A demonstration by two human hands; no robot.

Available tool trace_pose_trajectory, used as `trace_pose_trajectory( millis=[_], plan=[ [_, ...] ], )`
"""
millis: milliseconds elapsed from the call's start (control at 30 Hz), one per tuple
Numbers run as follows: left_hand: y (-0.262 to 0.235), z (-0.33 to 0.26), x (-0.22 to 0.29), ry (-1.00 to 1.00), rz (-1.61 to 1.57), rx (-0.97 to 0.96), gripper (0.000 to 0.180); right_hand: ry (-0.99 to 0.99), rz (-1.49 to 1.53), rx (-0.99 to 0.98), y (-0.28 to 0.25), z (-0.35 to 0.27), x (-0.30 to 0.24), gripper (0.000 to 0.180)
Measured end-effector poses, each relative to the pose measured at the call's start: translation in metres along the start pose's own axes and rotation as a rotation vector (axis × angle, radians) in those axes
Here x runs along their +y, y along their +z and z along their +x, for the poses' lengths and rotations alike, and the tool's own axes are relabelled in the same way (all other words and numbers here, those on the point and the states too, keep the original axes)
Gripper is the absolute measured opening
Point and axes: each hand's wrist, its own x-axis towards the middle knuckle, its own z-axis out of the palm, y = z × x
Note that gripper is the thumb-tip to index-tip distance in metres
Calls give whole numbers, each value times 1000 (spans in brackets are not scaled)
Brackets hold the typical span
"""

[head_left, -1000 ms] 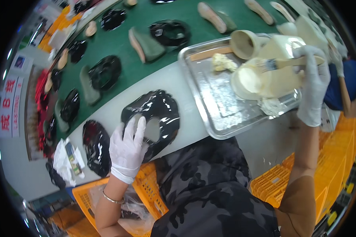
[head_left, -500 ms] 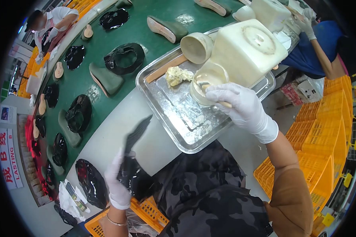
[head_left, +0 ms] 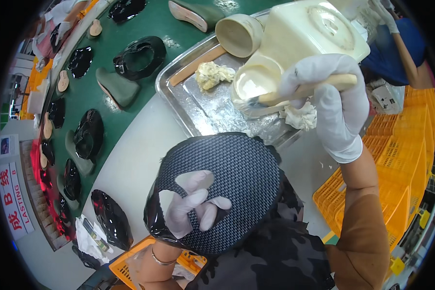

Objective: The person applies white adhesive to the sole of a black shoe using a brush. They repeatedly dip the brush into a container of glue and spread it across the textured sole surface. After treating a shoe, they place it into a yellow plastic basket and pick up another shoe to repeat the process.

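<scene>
My left hand, gloved in white, holds a black shoe upper with its woven-textured lining turned up. The fingers come through the opening and curl over the lining. In my gloved right hand is a brush, gripped by its pale wooden handle. Its bristles are at the rim of a cream cup on a metal tray. Below that hand, a crumpled whitish wad shows beside the cup.
A cream square container, a round cup and a yellowish lump stand on the tray. Black uppers and green shoe lasts lie on the green conveyor. Orange crates stack at right. Co-workers are beyond.
The upper in my left hand has turned from edge-on to lining up and moved right, in front of my lap. My right hand has lifted and moved right with the brush.
</scene>
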Motion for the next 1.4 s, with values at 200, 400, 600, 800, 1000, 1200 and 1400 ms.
trace_pose_trajectory(
  millis=[200, 400, 600, 800, 1000, 1200, 1400],
  plan=[
    [-10, 7, -17, 223, 658, -153, 31, 199, -177, -465, 0, 7, -30, 15],
    [-52, 27, -50, 310, 1073, -447, 36, -136, -217, -585, 16, 14, -20, 14],
    [-44, 33, -42, 616, 1177, -416, 45, 38, -504, -815, 9, 22, -10, 20],
    [-35, 35, -37, 895, 1278, -316, 56, 69, -335, -450, -8, 5, -17, 21],
    [17, 29, -16, 1065, 1482, -194, 45, -124, -145, -249, 10, 1, -5, 15],
    [-18, 8, -22, 764, 1180, -90, 34, 57, -23, -250, 9, -2, -10, 13],
    [7, -8, -16, 27, 690, 127, 39, -29, -64, -177, 25, 1, -6, 17]
  ],
)
